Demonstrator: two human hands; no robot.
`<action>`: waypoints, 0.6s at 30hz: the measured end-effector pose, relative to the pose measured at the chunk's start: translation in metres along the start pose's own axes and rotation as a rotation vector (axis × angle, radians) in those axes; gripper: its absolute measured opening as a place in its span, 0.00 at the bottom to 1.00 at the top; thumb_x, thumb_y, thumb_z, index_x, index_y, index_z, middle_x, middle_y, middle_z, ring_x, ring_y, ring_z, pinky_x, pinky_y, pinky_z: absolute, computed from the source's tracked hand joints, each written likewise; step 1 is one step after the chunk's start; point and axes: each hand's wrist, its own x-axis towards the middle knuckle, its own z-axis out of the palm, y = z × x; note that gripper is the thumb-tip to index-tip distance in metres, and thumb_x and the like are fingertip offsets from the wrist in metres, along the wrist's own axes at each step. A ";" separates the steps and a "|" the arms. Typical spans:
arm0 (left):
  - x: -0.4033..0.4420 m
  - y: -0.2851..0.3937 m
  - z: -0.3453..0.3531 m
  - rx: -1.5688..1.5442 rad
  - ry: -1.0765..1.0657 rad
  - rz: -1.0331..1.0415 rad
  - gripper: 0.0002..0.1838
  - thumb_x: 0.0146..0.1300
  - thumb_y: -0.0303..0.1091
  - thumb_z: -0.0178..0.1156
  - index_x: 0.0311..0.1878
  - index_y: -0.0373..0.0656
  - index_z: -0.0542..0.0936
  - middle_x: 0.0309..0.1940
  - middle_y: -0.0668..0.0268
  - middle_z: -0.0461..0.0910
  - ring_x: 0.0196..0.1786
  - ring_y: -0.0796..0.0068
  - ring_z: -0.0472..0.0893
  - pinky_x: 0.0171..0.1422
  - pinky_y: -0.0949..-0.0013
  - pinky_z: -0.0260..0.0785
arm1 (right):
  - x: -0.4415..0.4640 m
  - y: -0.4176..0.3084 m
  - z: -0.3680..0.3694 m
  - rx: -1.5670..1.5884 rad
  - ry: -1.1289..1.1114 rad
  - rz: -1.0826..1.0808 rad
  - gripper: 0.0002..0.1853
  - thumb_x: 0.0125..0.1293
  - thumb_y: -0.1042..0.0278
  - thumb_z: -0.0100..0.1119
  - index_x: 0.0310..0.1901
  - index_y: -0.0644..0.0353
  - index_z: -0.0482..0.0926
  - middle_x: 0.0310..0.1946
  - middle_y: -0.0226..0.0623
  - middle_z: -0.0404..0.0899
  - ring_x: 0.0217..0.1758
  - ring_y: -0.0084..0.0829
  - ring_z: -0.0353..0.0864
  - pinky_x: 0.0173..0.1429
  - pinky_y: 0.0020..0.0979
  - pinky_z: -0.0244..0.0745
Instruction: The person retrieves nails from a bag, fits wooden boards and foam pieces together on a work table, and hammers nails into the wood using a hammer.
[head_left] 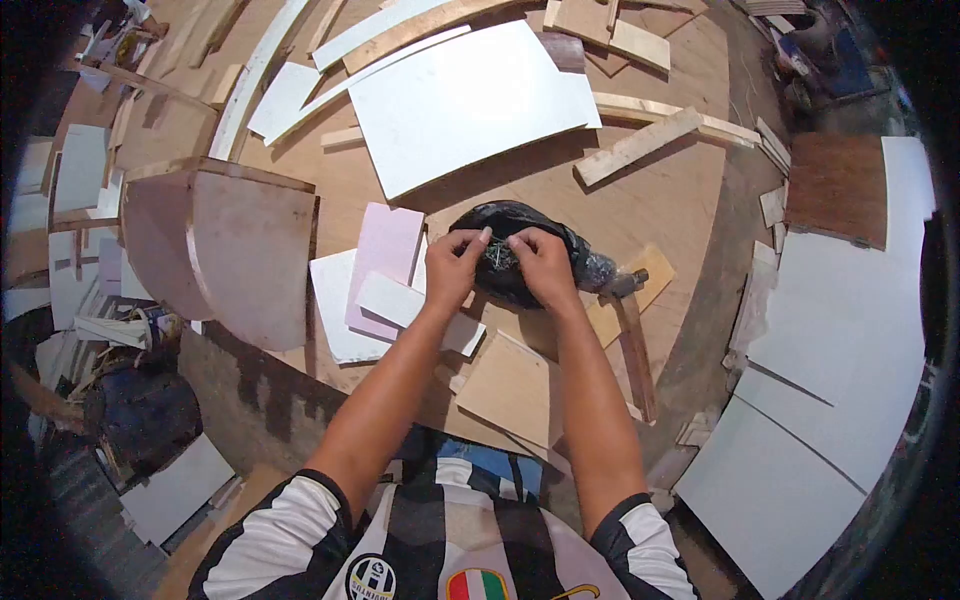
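A black plastic bag [515,213] lies open on the wooden tabletop, and thin shiny pieces that look like nails [498,256] show inside it. Over the bag's left side my left hand [455,262] is closed, thumb and fingertips pinched together. My right hand [545,268] pinches in the same way over the right side, its fingertips close to the left ones. Whatever is between the fingers is too small to make out. Just right of the bag is a hammer [636,350] with a wooden handle, its head beside some clear crumpled plastic [597,270].
A large white board [470,110] lies beyond the bag. White and pink offcuts [385,260] sit at left, near a curved wooden piece [250,255]. A plywood square [510,385] lies nearer me. White panels [840,310] stand off to the right. A person's hand [155,28] shows far left.
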 end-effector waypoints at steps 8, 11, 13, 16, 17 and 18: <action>-0.011 0.013 -0.002 0.069 0.130 0.183 0.11 0.62 0.37 0.74 0.36 0.37 0.89 0.34 0.60 0.88 0.39 0.69 0.84 0.49 0.66 0.74 | -0.023 -0.008 -0.012 0.107 0.198 -0.027 0.12 0.68 0.64 0.65 0.47 0.63 0.86 0.37 0.46 0.89 0.39 0.38 0.88 0.49 0.37 0.80; -0.024 0.025 0.001 0.230 0.203 0.425 0.07 0.58 0.33 0.74 0.34 0.40 0.89 0.37 0.61 0.89 0.44 0.65 0.84 0.55 0.62 0.74 | -0.050 -0.028 -0.020 0.084 0.154 -0.121 0.12 0.67 0.65 0.66 0.47 0.62 0.86 0.37 0.45 0.89 0.39 0.37 0.88 0.47 0.36 0.80; -0.041 0.031 0.006 0.062 0.123 0.367 0.05 0.57 0.30 0.74 0.34 0.40 0.90 0.37 0.61 0.89 0.44 0.65 0.84 0.55 0.62 0.74 | -0.065 -0.034 -0.023 0.076 0.121 -0.170 0.11 0.67 0.66 0.67 0.47 0.62 0.86 0.37 0.45 0.89 0.38 0.36 0.88 0.46 0.35 0.80; -0.062 0.032 0.021 -0.105 -0.018 0.241 0.06 0.61 0.29 0.73 0.37 0.38 0.88 0.37 0.62 0.88 0.43 0.72 0.83 0.52 0.66 0.75 | -0.081 -0.037 -0.033 0.086 0.069 -0.070 0.10 0.65 0.67 0.67 0.43 0.64 0.85 0.35 0.48 0.87 0.37 0.38 0.89 0.44 0.37 0.81; -0.070 0.033 0.025 -0.259 -0.109 0.079 0.06 0.64 0.29 0.72 0.39 0.36 0.88 0.37 0.63 0.87 0.43 0.75 0.83 0.50 0.69 0.75 | -0.086 -0.037 -0.037 0.086 0.075 -0.062 0.10 0.65 0.67 0.67 0.43 0.64 0.85 0.35 0.48 0.87 0.37 0.38 0.89 0.44 0.37 0.81; -0.076 0.032 0.027 -0.404 -0.222 -0.068 0.08 0.67 0.30 0.70 0.43 0.34 0.86 0.37 0.65 0.87 0.42 0.79 0.83 0.47 0.73 0.76 | -0.091 -0.036 -0.042 0.061 0.072 -0.078 0.10 0.65 0.67 0.67 0.43 0.65 0.85 0.35 0.48 0.87 0.38 0.39 0.89 0.44 0.37 0.81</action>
